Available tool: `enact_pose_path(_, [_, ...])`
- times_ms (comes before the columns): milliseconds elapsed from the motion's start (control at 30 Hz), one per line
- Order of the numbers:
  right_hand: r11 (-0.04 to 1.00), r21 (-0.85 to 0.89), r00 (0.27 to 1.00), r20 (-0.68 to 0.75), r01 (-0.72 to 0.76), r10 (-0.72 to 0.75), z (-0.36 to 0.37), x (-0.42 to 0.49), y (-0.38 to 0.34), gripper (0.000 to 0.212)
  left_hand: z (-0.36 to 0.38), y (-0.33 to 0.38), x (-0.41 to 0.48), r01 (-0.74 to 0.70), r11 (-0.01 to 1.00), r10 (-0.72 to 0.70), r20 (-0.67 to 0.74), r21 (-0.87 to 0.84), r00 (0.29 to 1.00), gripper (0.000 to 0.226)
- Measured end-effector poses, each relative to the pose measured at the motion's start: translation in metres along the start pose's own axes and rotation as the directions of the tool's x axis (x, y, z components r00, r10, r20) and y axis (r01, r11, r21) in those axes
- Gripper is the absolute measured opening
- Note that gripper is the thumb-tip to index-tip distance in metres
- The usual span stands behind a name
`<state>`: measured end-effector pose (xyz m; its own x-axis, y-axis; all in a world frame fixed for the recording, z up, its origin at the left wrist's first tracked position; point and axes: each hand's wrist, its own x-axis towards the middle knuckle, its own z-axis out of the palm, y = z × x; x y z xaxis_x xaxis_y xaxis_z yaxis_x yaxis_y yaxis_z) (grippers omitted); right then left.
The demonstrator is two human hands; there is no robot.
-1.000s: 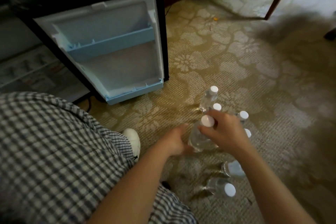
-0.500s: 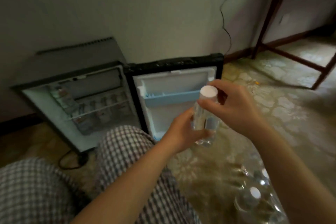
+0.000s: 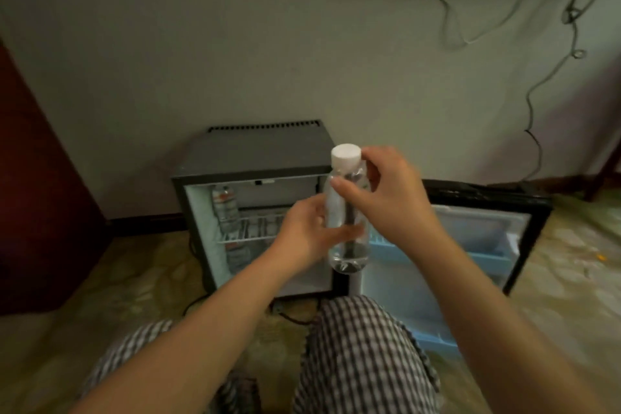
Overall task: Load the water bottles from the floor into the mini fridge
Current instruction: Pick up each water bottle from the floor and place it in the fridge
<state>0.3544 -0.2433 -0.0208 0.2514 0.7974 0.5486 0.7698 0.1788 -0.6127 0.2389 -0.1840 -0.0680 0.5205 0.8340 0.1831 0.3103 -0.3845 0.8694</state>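
1. Below the hands, a knee in checked trousers [image 3: 363,346] faces the fridge.
2. The left hand [image 3: 302,235] holds the lower body of an upright water bottle [image 3: 346,215]. The right hand [image 3: 389,202] pinches its shoulder under the cap, in mid-air.
3. Beyond the hands, the mini fridge [image 3: 255,158] stands open, with stored bottles [image 3: 224,208] behind the left hand. A careless one-handed pass could drop the smooth bottle or topple those.

Clear glossy plastic bottle [image 3: 346,228]; matt white cap [image 3: 345,154]; wire fridge shelf [image 3: 250,228], probably metal; checked cloth trousers [image 3: 363,356].
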Motion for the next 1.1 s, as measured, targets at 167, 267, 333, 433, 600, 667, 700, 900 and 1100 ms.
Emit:
enact_pose_path(167, [0.995, -0.087, 0.977, 0.203, -0.050, 0.066, 0.060, 0.023, -0.005, 0.052, -0.050, -0.038, 0.012, 0.101, 0.995, -0.100, -0.073, 0.003, 0.992, 0.021])
enact_pose_path(267, [0.995, -0.042, 0.942, 0.318, -0.095, 0.103, 0.098, 0.037, -0.003, 0.057, -0.073, -0.063, 0.022, 0.178, 0.984, -0.176, -0.087, 0.016, 0.981, 0.022])
enact_pose_path(333, [0.993, -0.013, 0.926, 0.360, -0.116, 0.113, 0.122, 0.047, 0.000, 0.059, -0.085, -0.081, 0.030, 0.243, 0.970, -0.242, -0.063, 0.003, 0.968, 0.024])
enact_pose_path(433, [0.990, -0.032, 0.900, 0.415, -0.136, 0.137, 0.158, 0.064, 0.007, 0.058, -0.099, -0.107, 0.041, 0.310, 0.951, -0.309, -0.045, 0.003, 0.950, 0.039])
enact_pose_path(600, [0.966, 0.057, 0.871, 0.450, -0.250, 0.199, 0.218, 0.086, 0.030, 0.045, -0.113, -0.148, 0.065, 0.377, 0.926, -0.377, -0.044, -0.013, 0.925, 0.036])
enact_pose_path(667, [0.961, 0.072, 0.866, 0.456, -0.266, 0.205, 0.237, 0.091, 0.038, 0.040, -0.118, -0.165, 0.072, 0.385, 0.923, -0.384, -0.044, 0.010, 0.922, 0.037])
enact_pose_path(700, [0.963, 0.065, 0.863, 0.463, -0.261, 0.203, 0.247, 0.095, 0.041, 0.040, -0.120, -0.174, 0.075, 0.394, 0.919, -0.393, -0.040, 0.017, 0.919, 0.039])
enact_pose_path(900, [0.974, -0.025, 0.849, 0.486, -0.225, 0.208, 0.300, 0.111, 0.056, 0.050, -0.135, -0.221, 0.094, 0.470, 0.882, -0.472, -0.063, -0.044, 0.879, 0.043])
enact_pose_path(1100, [0.975, -0.135, 0.849, 0.479, -0.177, 0.220, 0.328, 0.111, 0.072, 0.051, -0.133, -0.243, 0.111, 0.588, 0.754, -0.625, -0.047, -0.291, 0.779, 0.032])
